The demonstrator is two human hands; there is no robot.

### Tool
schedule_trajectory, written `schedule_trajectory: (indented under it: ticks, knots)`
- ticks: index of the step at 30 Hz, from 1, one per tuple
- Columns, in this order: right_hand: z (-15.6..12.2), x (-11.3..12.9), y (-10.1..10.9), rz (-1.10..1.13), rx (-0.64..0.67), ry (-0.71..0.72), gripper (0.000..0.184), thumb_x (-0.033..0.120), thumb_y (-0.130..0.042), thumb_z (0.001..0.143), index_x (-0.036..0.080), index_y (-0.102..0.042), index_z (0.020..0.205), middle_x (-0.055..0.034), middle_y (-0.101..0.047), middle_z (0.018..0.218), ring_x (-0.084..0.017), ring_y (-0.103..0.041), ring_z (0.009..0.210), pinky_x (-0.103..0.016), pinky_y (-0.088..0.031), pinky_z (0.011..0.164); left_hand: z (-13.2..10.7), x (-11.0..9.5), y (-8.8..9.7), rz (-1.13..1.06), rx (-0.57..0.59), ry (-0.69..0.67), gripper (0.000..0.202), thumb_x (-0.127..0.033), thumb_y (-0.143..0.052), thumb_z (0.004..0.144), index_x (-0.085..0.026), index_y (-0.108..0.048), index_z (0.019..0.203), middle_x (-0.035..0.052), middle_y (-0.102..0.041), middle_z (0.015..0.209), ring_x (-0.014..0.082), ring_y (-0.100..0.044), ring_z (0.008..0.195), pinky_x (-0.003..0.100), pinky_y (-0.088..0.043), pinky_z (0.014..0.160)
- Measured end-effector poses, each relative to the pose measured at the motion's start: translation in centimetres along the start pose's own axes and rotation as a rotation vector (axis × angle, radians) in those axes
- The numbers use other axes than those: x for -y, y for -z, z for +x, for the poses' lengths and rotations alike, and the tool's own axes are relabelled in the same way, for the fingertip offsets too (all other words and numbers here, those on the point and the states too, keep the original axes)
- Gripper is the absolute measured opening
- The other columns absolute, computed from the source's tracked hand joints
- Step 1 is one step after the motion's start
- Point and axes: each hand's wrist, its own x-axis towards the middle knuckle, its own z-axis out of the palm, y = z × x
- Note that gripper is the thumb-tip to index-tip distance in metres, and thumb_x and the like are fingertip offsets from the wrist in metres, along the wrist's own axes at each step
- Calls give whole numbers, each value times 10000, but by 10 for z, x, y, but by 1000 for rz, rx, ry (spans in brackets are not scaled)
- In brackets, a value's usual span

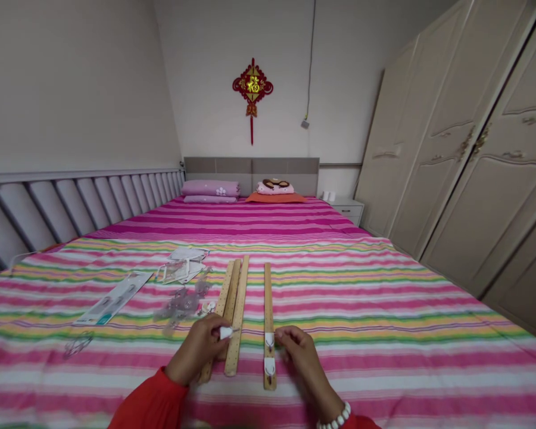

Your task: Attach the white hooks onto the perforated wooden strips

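Observation:
My left hand (202, 345) pinches a small white hook (226, 332) with a metal tip, above the left group of wooden strips. Fingers closed together, my right hand (301, 353) is at the right edge of a single wooden strip (268, 298); whether it grips anything there is hidden. On that strip's near end sit two white hooks, an upper hook (269, 340) and a lower hook (270, 367), each with a metal loop. Under and beside my left hand lie several light wooden strips (239, 322) with rows of small holes.
Left of the strips are clear plastic pieces (181, 304), small white parts (206, 307), clear and white packets (183, 267), a long package (114, 298) and a metal wire bundle (78, 344). All lie on a striped bed cover (384, 333). A railing (71, 202) runs along the left.

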Motion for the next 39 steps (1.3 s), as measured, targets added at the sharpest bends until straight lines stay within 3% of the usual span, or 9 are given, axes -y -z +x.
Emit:
schedule_trajectory:
  ticks: [5,11,16,20,24,30,33,39]
  knots:
    - [3,10,-9,-3,146,-3,378,489,-809,546,142,-751,683,1,-603,514,-86,-435,455,-220,-324,445,5,-37,-23,-112,189,-121,270,-137,-599,652,-175,-715,892,41,-648,839,130,-559,699,228,-436,652]
    - [2,8,-7,73,262,-94,342,434,-843,529,136,-734,656,15,-589,474,-72,-451,423,-208,-316,438,12,-45,-43,-135,250,-159,288,-89,-594,605,-165,-720,852,28,-634,787,119,-544,682,217,-428,632]
    - [4,7,-3,153,264,-153,323,359,-869,492,133,-709,659,7,-624,483,-80,-495,400,-209,-357,441,22,-48,-50,-251,259,-130,320,-83,-593,604,-169,-717,886,30,-659,806,126,-587,726,216,-452,660]
    - [9,7,-4,172,230,-159,303,351,-846,528,123,-693,657,4,-626,479,-66,-470,371,-193,-329,401,32,-43,-62,-535,160,31,348,-146,-687,562,-138,-694,910,44,-671,818,147,-621,734,235,-487,648]
    - [19,9,-6,225,157,-162,279,328,-833,535,121,-665,618,20,-592,453,-47,-452,372,-165,-306,385,41,-36,-78,-804,41,192,285,-239,-786,508,-137,-653,739,25,-679,702,151,-635,679,252,-502,641]
    - [39,3,-11,241,49,-217,277,323,-803,520,125,-625,597,-9,-629,505,-66,-502,402,-170,-364,397,59,-27,-103,-1025,-5,462,424,-309,-860,415,-115,-660,736,29,-685,625,145,-637,587,265,-504,603]
    - [46,-5,-10,180,-25,-208,243,314,-763,532,139,-601,577,-13,-638,503,-86,-525,403,-194,-414,408,69,-21,-113,-1024,-38,510,434,-287,-859,381,-109,-670,729,33,-686,615,148,-643,597,266,-503,622]
    - [57,-17,-13,99,-70,-220,176,265,-699,538,168,-553,523,16,-596,423,-97,-510,358,-206,-428,371,81,-5,-128,-854,-122,465,291,-241,-789,400,-133,-630,620,-14,-625,514,133,-590,522,249,-454,551]
